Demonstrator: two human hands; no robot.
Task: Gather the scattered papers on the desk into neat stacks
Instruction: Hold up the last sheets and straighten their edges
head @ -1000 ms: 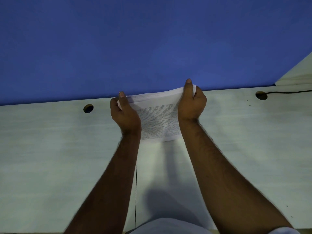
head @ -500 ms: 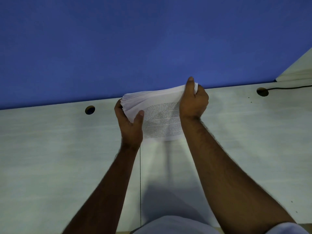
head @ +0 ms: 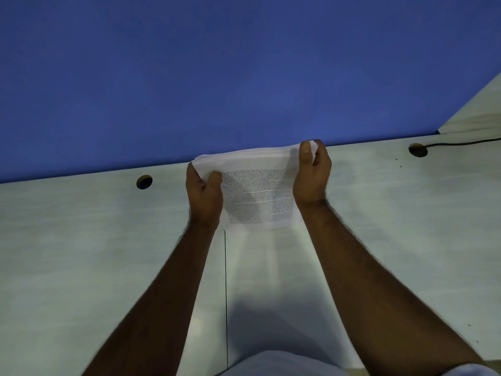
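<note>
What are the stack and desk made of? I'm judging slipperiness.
Stack: thin white printed paper, matte; sheet edges fan at the top, text lines show. Desk: probably pale wood-grain laminate, smooth with slight sheen; faint streaks, a panel seam and a cable hole.

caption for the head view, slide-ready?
Both hands, left and right, grip a stack of printed papers above the pale desk.

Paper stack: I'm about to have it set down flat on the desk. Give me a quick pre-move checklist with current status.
1. Left hand grips the paper stack at its left edge: ok.
2. Right hand grips the right edge: ok.
3. Top edges squared: not ok, sheets fan slightly at the upper corners.
4. Desk below the stack free of objects: ok.
5. Cable and cable holes well aside: ok.
6. All scattered papers gathered: cannot tell, the view covers only part of the desk.
</note>
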